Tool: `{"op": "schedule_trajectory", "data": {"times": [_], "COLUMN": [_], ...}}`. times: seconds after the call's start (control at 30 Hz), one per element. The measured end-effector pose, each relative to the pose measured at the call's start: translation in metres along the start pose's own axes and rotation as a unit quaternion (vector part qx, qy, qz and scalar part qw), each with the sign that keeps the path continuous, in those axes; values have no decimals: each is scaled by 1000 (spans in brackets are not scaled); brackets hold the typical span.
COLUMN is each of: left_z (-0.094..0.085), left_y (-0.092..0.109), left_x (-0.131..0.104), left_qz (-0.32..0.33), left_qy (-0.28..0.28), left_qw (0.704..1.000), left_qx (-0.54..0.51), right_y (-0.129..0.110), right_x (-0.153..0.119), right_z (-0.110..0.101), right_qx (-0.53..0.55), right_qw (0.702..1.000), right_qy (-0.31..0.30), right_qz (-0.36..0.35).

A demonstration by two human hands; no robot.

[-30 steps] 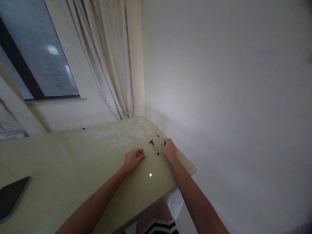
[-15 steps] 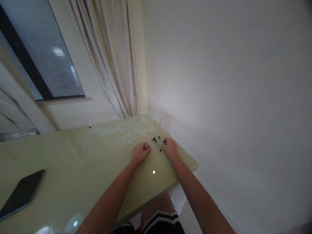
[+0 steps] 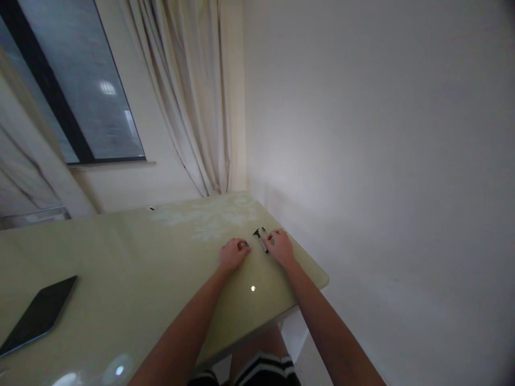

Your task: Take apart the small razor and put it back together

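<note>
My left hand (image 3: pixel 234 254) pinches a small object (image 3: pixel 247 245) near a razor (image 3: pixel 261 241).
Beside it, whether my right hand's (image 3: pixel 280 248) fingers grip anything, I cannot tell.

Razor (image 3: pixel 262 243) on table (image 3: pixel 161 262) between hands (image 3: pixel 233 254), flat device (image 3: pixel 40 313) left

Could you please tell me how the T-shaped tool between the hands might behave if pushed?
The T-shaped tool would probably resist rolling, since its black head juts out crosswise. It is likely stiff, as its handle looks straight. It may slide easily, because the tabletop looks glossy.
</note>
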State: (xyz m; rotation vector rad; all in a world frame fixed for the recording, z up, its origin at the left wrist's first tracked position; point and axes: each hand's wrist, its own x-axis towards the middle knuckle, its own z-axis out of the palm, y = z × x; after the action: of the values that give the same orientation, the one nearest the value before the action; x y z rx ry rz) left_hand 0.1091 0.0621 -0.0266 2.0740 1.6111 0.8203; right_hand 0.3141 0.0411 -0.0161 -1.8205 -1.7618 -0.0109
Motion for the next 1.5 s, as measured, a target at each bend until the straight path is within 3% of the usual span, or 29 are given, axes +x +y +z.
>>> {"op": "schedule_trajectory", "data": {"times": [0.07, 0.13, 0.23, 0.33, 0.43, 0.53, 0.73, 0.87, 0.93, 1.0, 1.17, 1.23, 1.3, 1.4, 1.5], "left_z": [-9, -29, -74, -117, -136, -135, -132, -140, -144, -148, -154, -155, -156, -157, -154], "left_y": [-6, -22, -68, -121, -156, -161, -151, -155, -159, -164, -175, -178, -181, -180, -168], "left_x": [-2, -6, -15, -31, -48, -57, -64, -72, -73, -72, -64, -61, -60, -61, -67], "left_qz": [14, 32, 32, -45, -63, -54, -49, -79, -95, -96, -80, -81, -84, -89, -95], "left_qy": [0, -3, 2, 48, 68, 67, 81, 98, 90, 79, 69, 64, 63, 60, 81], "left_qw": [1000, 999, 999, 995, 992, 993, 988, 977, 978, 983, 993, 995, 994, 994, 992], "left_qx": [-15, -25, -1, 75, 80, 78, 119, 172, 161, 134, 48, 17, 2, -5, 27], "right_y": [-1, -1, -1, -8, -35, -83, -192, -224, -218, -196, -91, -53, -32, -41, -86], "right_x": [-1, -1, -1, 0, 0, -2, -23, -36, -31, -18, 17, 22, 21, 16, 9], "right_z": [1, 2, 2, 0, 3, 21, 78, 97, 94, 80, 20, 2, -5, 7, 35], "right_qx": [-16, -34, -56, -65, -57, -33, 8, 6, 11, 11, -74, -103, -99, -65, -8], "right_qw": [999, 998, 996, 995, 994, 993, 996, 995, 994, 996, 995, 986, 984, 988, 995], "right_qy": [-8, -26, -44, -34, -26, -46, -70, -85, -89, -82, 14, 10, -41, -81, -96], "right_qz": [-28, -48, -63, -74, -94, -105, -63, -60, -61, -44, 68, 129, 143, 113, 30]}}
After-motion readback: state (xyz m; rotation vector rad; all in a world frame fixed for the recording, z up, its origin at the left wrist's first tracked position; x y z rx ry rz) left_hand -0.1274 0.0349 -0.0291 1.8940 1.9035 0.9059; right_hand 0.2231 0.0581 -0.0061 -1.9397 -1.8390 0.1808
